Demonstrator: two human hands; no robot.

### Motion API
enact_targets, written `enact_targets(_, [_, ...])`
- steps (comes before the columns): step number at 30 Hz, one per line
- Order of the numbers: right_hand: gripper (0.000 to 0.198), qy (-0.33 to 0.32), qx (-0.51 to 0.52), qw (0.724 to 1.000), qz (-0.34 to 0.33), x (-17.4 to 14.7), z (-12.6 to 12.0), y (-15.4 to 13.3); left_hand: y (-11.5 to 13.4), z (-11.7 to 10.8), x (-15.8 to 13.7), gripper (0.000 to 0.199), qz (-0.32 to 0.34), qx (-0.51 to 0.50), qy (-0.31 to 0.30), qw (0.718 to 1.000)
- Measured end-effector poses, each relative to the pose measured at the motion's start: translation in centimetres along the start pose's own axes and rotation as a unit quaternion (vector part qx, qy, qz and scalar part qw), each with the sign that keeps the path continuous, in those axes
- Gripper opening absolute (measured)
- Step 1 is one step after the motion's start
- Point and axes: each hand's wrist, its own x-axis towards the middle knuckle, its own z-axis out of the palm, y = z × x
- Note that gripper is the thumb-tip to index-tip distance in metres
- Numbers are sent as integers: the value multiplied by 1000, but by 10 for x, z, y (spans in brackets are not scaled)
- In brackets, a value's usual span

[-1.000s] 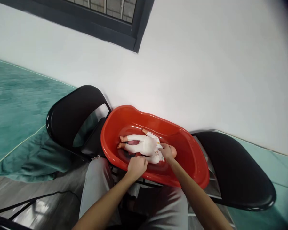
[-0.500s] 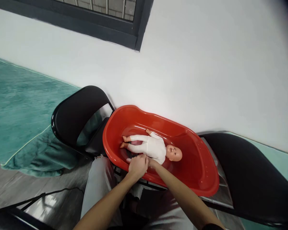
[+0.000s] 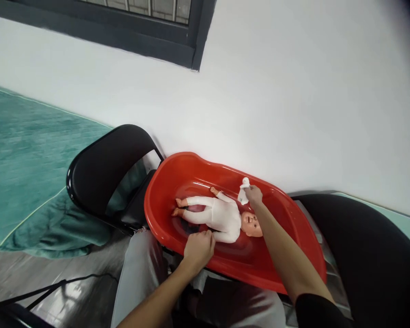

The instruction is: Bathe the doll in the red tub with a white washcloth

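Observation:
A baby doll [image 3: 222, 218] in a white body lies on its back in a red baby bathtub [image 3: 295, 214], its head to the right. My left hand [image 3: 198, 248] is closed around the doll's near forearm at the tub's front rim; the doll's hand is hidden inside it. Beyond the doll's head, near the far wall of the tub, my right hand [image 3: 255, 195] pinches a small white cloth [image 3: 243, 193], which hangs from the fingers. My right forearm passes over the edge of the doll's head.
A black folding chair [image 3: 105, 168] stands left of the tub, and another black chair [image 3: 365, 246] is at the right. Behind is a white wall [image 3: 280, 100] with a dark window frame [image 3: 177, 50]. A green blanket [image 3: 37, 150] spreads at the left.
My right hand has moved from beside my left hand at the doll's arm, up and right past the head; the white cloth now shows in it. My left hand stays at the arm.

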Motion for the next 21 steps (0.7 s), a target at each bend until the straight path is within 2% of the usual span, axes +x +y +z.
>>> enact_targets(4, [50, -3, -101, 990, 97, 0, 55, -3, 1, 7, 2, 32, -5, 12, 4, 1000])
enact_targets(8, [33, -22, -148, 985, 91, -2, 117, -16, 0, 15, 5, 30, -11, 17, 4, 1000])
enact_targets(10, [35, -26, -159, 985, 62, 2, 139, -26, 0, 16, 5, 30, -9, 17, 7, 1000])
enact_targets(13, [38, -58, -158, 986, 18, 9, 157, -40, 1, 16, 6, 29, -10, 16, 6, 1000])
enact_targets(15, [34, -90, -146, 985, -11, 12, 163, -49, 2, 15, 7, 31, -12, 15, 1, 1000])
enact_targets(18, [23, -132, -125, 982, -58, 7, 168, -63, 4, 12, 7, 35, -20, 14, -8, 1000])
enact_targets(21, [21, -132, -112, 980, -99, -7, 168, -76, 5, 11, 7, 35, -25, 6, -11, 1000])
